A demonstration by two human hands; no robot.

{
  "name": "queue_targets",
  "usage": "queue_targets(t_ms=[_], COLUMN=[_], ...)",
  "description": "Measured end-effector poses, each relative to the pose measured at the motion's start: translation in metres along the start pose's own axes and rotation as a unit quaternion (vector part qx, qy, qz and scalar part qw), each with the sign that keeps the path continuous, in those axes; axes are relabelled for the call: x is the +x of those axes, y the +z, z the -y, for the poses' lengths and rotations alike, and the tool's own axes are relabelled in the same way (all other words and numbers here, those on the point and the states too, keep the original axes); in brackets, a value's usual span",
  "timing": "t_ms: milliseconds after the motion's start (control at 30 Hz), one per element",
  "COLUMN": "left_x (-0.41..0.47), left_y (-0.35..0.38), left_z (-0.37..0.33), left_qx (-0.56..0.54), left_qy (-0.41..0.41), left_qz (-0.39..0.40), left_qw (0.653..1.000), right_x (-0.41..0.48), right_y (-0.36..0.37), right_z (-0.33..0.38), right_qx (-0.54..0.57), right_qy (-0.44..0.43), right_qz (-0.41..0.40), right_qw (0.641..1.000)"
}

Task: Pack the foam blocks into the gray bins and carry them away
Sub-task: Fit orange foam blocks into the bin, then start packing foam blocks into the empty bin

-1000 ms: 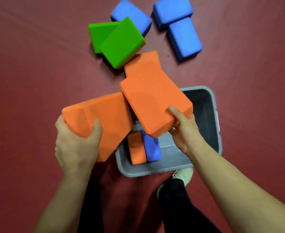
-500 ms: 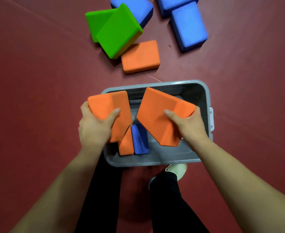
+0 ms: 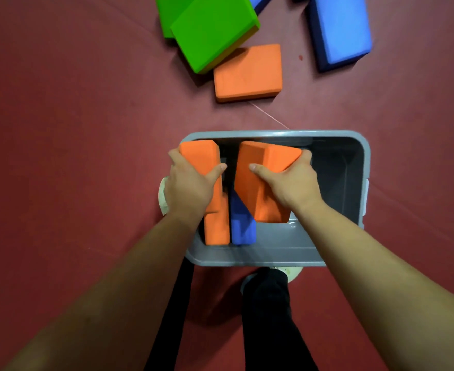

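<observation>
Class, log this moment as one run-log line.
phase: packing | left hand: grips orange foam block over gray plastic bin | right hand: grips second orange foam block | in bin: blue foam block

A plain gray bin (image 3: pixel 365 167) sits on a dark red floor (image 3: pixel 73 156). The left hand (image 3: pixel 188 183) grips a first orange block (image 3: pixel 199 156), and the right hand (image 3: pixel 290 180) grips a second orange block (image 3: pixel 258 191) (same bright shade, no markings). By the bin's left wall stand a third orange block (image 3: pixel 216 228) and a deep blue block (image 3: pixel 243 228). Toward the floor's far edge lie bright green blocks (image 3: pixel 212 30), a fourth orange block (image 3: pixel 247 72) and a lighter blue block (image 3: pixel 338 28) with darker sides. Black trousers (image 3: pixel 268 317) show below.
</observation>
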State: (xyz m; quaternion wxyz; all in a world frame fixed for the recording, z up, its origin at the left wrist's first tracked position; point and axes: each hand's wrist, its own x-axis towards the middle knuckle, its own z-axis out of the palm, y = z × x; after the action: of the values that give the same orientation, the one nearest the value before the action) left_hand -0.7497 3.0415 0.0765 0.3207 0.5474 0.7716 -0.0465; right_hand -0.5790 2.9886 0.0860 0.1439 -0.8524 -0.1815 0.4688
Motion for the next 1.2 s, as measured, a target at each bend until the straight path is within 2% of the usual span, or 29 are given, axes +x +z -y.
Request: queue_targets(t_ms=[267,433,600,767,933,1100,1200], left_x=[0.053,0.078,0.087,0.100,0.105,0.109,0.114], left_y=[0.056,0.086,0.120,0.143,0.154,0.143,0.116], left_z=[0.031,0.042,0.063,0.071,0.082,0.071,0.044], left_qx=[-0.037,-0.071,-0.189,-0.181,-0.203,-0.168,-0.074], left_qy=[-0.032,-0.042,-0.038,-0.031,-0.011,-0.065,-0.115], left_qz=[0.085,0.117,0.132,0.137,0.117,0.173,0.224], left_qw=[0.995,0.990,0.972,0.973,0.972,0.968,0.965], right_x=[0.057,0.093,0.107,0.134,0.146,0.140,0.127], right_y=[0.064,0.101,0.123,0.133,0.160,0.152,0.123], right_z=[0.000,-0.007,-0.040,-0.070,-0.083,-0.074,-0.048], right_qx=[-0.055,0.029,0.121,0.164,0.186,0.110,0.029], right_qy=[-0.003,-0.020,-0.022,-0.012,-0.027,0.024,0.036], right_qz=[0.064,0.076,0.121,0.141,0.123,0.144,0.129], right_qw=[0.996,0.996,0.985,0.976,0.974,0.983,0.991])
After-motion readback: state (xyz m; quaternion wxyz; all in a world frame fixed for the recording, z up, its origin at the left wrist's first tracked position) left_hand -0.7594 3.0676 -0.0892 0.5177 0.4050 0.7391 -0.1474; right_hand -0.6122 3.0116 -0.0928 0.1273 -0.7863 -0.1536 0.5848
